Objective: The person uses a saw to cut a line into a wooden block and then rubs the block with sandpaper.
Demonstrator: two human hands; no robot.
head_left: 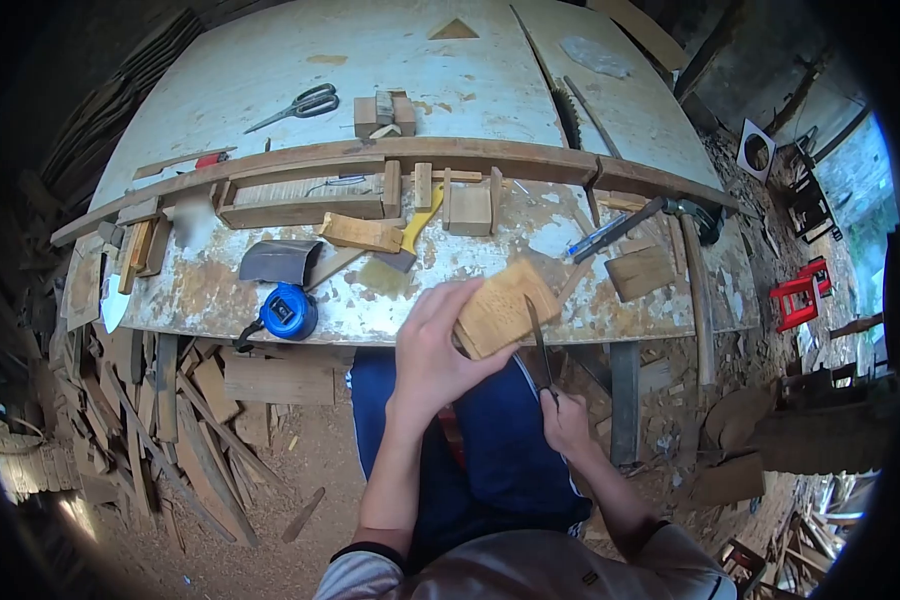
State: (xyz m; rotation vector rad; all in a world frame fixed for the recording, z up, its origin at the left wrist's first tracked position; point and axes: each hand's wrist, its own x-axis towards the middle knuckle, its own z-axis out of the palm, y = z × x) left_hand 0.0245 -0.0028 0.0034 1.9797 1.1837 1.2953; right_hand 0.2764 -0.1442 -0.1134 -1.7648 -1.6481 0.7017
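Note:
My left hand (438,345) is wrapped round a light-brown wooden block (505,308), holding it tilted over the front edge of the workbench (350,320). My right hand (567,424), fingers closed, grips the dark handle of a narrow tool (538,335), whose thin blade points up and lies against the block's right side. The exact kind of tool is hard to make out. Left of the block, a blue tape measure (288,312) sits at the bench edge beside a curved dark sheet (279,262), probably sandpaper.
A long wooden rail (350,152) crosses the bench. Scissors (305,104) lie beyond it. A yellow-handled brush (420,225), wooden pieces (362,233) and a hammer (630,228) lie nearer. A saw blade (568,118) shows in a slot. Scrap wood (210,460) covers the floor.

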